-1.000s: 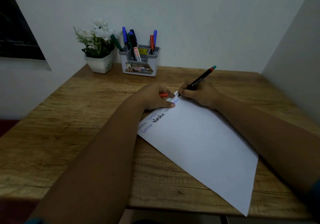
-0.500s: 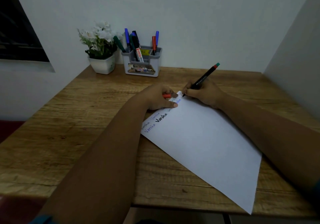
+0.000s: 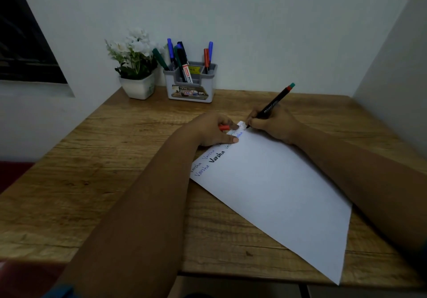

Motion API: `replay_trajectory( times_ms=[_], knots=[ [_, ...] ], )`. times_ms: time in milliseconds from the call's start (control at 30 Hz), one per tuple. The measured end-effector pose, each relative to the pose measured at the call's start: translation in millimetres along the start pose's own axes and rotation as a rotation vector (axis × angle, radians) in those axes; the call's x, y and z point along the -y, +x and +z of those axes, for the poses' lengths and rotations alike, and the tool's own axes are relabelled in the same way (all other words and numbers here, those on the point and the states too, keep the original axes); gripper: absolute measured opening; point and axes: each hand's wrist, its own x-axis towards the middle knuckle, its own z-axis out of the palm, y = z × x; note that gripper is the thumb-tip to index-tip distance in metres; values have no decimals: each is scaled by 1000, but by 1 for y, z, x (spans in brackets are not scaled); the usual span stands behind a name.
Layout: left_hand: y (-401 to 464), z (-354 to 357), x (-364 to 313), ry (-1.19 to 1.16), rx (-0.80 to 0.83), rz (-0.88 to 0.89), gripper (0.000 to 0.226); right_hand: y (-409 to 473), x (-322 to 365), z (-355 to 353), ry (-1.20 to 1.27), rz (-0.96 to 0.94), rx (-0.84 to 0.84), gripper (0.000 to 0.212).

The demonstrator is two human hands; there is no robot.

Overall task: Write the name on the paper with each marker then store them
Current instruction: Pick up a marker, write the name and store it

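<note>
**Almost at the end of the top line**

The person is writing the name on the paper (image 3: 277, 189) again. The right hand (image 3: 272, 122) is pinching a black marker (image 3: 270, 107) with a red and green end, and its tip is touching the far corner of the sheet. The left hand (image 3: 215, 131) is pressing the paper flat with its fingertips while it is holding a small red cap (image 3: 224, 127) tucked in its curled fingers.

The name is already showing many times along the top edge, in thin blue and pale letters and once in thick black. So I am guessing most markers are done. Many pens are standing in the grey holder (image 3: 190, 87) by the wall, next to a white flower pot (image 3: 138, 86). This marker is not put away yet, and its cap is off.

The tip is sitting very near the paper's edge, so room for more letters is running out there. Lower down the sheet is blank. The wooden table (image 3: 92, 170) between the hands and the holder is bare, so the reach looks easy.
</note>
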Motion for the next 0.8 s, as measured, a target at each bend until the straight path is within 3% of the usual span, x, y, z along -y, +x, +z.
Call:
replay_trajectory(
  times_ms=[100,400,467,567,667,800],
  knots=[
    [-1,0,-1,-5,1,0,48,-1,0,0,50,20,-28,21],
    [-2,0,-2,-12,7,-8,50,-2,3,-1,-48,-4,12,5],
    [-2,0,-2,-11,5,-14,50,-2,2,0,-48,-3,8,9],
    [-2,0,-2,-9,9,-16,49,-2,2,1,219,81,-95,27],
    [-1,-1,-2,-14,10,-18,49,-1,3,0,345,107,-171,22],
    [0,1,-1,-27,1,-24,42,-3,6,-2,213,49,-24,22]
  ],
)
